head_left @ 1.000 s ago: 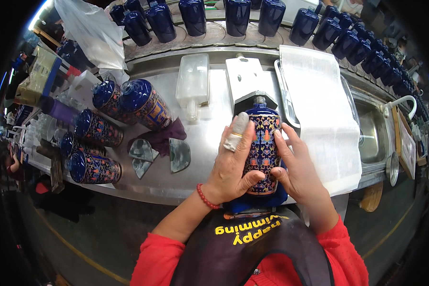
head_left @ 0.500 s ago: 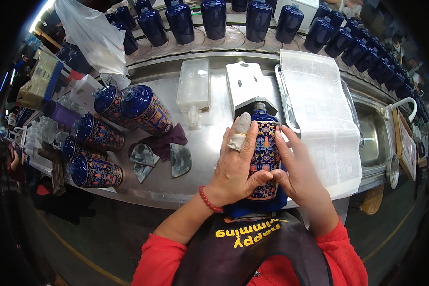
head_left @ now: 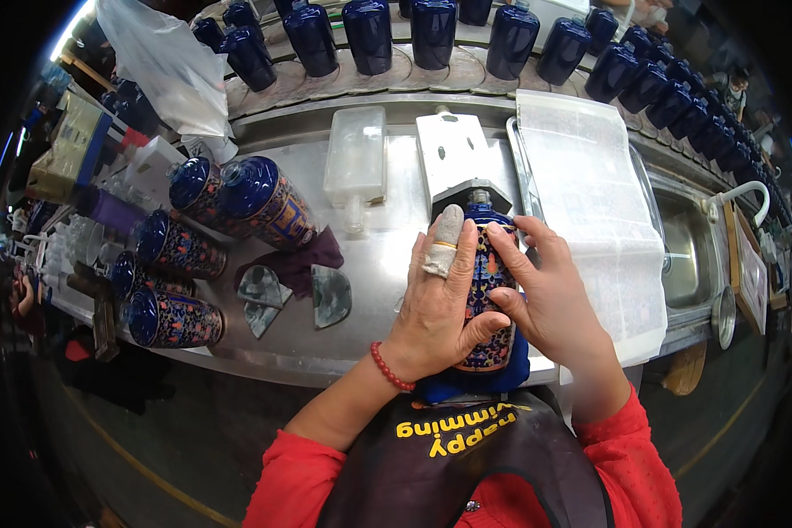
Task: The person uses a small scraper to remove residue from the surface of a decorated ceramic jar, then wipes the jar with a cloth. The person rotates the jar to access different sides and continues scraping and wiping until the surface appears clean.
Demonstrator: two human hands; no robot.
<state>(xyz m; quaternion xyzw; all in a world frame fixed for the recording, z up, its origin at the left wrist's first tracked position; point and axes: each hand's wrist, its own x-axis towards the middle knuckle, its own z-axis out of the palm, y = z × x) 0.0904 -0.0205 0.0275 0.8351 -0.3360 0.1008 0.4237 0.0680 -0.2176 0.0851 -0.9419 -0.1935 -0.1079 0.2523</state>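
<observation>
**Two hands clasping a decorated bottle at the near edge of the tabletop**

A dark blue glazed ceramic bottle with a multicoloured floral band (head_left: 487, 295) lies with its neck pointing away from the person, its base at the near edge of the steel tabletop (head_left: 378, 264). The left hand (head_left: 440, 304) wraps the bottle's left flank, fingers (head_left: 447, 238) closed over the patterned band, one fingertip capped in grey tape. The right hand (head_left: 550, 299) presses the right flank, fingers curled against the band. The bottle looks rigid, fairly heavy and breakable, and its glaze probably slippery; the broad cylindrical body gives surer purchase than the narrow neck. To the left lie further patterned blue bottles (head_left: 260, 198) on their sides, beside a dark purple cloth (head_left: 304, 260). A white paper sheet (head_left: 590, 202) covers a tray to the right.
</observation>
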